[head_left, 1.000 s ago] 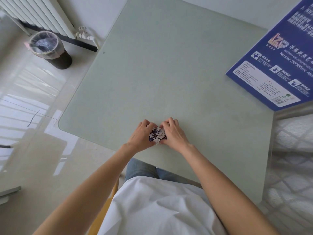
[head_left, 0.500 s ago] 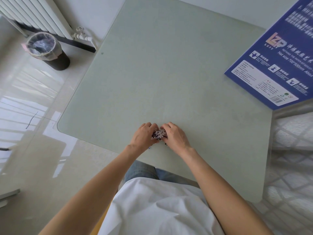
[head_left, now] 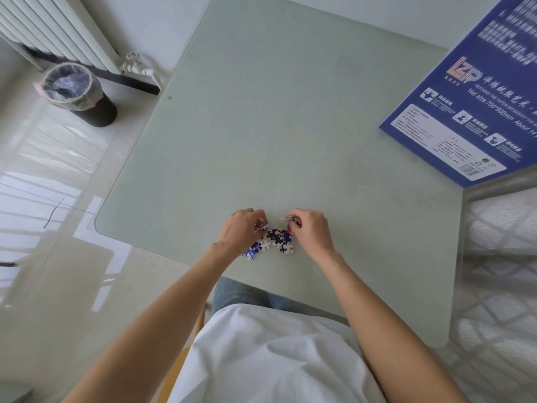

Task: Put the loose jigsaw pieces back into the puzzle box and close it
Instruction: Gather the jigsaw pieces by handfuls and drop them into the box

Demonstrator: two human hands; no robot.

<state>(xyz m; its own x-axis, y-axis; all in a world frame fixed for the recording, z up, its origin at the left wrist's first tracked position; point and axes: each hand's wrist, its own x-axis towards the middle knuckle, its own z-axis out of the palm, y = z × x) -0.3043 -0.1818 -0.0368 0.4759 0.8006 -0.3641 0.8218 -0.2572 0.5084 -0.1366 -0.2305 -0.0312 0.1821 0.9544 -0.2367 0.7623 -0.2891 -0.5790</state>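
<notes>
Bright, soft daylight — window glare on floor (head_left: 43,181), blurred, warped edges.

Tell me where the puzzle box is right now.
In the head view the blue puzzle box lies at the table's far right corner, well away from both hands and the jigsaw pieces near the front edge.

Pale green glass table (head_left: 290,126) fills centre. Upper left: white radiator (head_left: 52,27) w/ valve, black bin (head_left: 84,97) w/ clear liner on glossy tile floor (head_left: 43,257). Right edge: white quilted fabric (head_left: 502,257).
</notes>
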